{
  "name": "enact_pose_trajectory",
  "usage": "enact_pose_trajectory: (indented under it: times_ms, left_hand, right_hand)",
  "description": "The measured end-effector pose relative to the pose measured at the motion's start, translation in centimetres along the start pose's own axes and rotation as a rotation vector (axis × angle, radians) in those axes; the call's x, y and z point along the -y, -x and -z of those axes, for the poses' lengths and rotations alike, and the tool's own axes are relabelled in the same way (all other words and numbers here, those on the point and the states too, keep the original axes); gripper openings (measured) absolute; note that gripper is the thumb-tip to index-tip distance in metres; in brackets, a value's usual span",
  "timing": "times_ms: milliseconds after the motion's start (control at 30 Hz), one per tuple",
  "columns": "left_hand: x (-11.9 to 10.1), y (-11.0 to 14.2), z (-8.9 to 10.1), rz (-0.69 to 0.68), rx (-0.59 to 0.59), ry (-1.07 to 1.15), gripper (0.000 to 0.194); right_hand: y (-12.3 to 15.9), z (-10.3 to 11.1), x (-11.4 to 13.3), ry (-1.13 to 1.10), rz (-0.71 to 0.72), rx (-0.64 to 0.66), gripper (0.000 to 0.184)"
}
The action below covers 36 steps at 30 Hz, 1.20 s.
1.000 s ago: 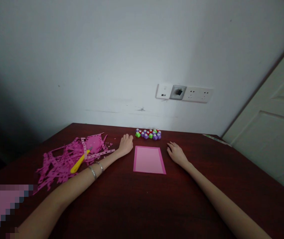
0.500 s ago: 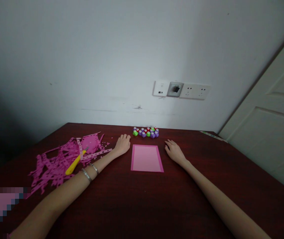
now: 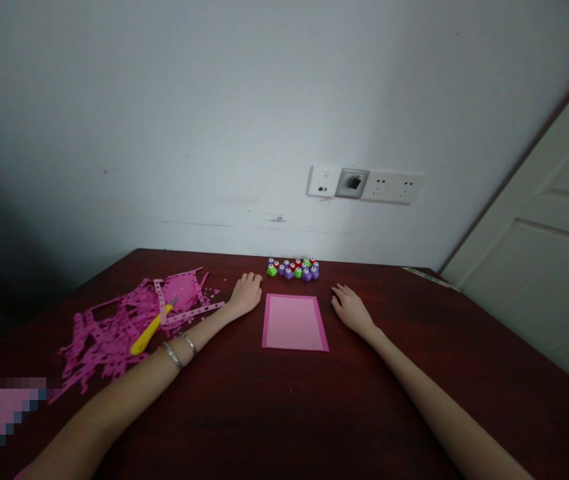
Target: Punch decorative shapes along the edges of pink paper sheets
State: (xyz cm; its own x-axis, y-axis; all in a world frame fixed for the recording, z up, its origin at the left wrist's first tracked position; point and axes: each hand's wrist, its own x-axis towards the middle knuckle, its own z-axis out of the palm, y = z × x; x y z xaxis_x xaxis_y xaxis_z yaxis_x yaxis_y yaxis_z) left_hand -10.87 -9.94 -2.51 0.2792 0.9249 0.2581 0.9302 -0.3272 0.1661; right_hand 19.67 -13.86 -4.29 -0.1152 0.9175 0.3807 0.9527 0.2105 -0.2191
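Plainly, neither of our hands is gripping anything. Our left hand (image 3: 246, 293) lies palm down, its fingers loosely bent and apart from any object, while our right hand (image 3: 352, 308) rests palm down too, fingers relaxed and slightly spread. Between them, nearer to us than the fingertips, the pink sheet (image 3: 294, 323) lies flat on the dark red tabletop (image 3: 294, 413), with a paler panel inside its deeper pink border; neither hand touches it. Just behind it sits a cluster of small figures (image 3: 288, 273), purple, green and red, each with an eye-like top.

Further out, beside our left forearm with its two silvery bangles (image 3: 172, 355), we see a tangled heap of pink strips (image 3: 92, 340) and small punched bits. A yellow-handled cutter (image 3: 147, 335) rests on the heap, its tip pointing away from us. With the cutter out of hand and both palms down, we judge this to be a pause, nothing being cut, lifted or moved.
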Motion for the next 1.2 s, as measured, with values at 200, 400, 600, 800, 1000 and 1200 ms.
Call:
enact_pose_trajectory:
  times_ms: [200,400,600,800,1000,1200]
  left_hand:
    - [0.9,-1.5,0.2,0.068,-0.059,0.095,0.023]
    - [0.4,-3.8,0.0,0.174,-0.073,0.141,0.041]
    - [-0.7,-4.8,-0.8,0.207,-0.094,0.08,0.041]
    - [-0.6,-5.7,-1.4,0.241,-0.082,0.052,0.039]
    - [-0.8,-6.1,-1.5,0.227,-0.072,0.063,0.036]
    - [-0.6,-6.0,-1.4,0.226,-0.095,0.125,0.033]
  right_hand:
    - [-0.1,-0.1,-0.1,0.022,-0.002,-0.001,0.039]
    - [-0.2,0.0,-0.2,0.042,-0.004,0.006,0.04]
    - [-0.3,-0.1,-0.3,0.055,-0.014,0.016,0.042]
    - [-0.5,-0.2,-0.3,0.064,-0.027,0.018,0.041]
    - [-0.4,0.1,-0.1,0.063,-0.034,0.015,0.041]
    - [-0.4,0.1,0.0,0.05,-0.042,0.013,0.041]
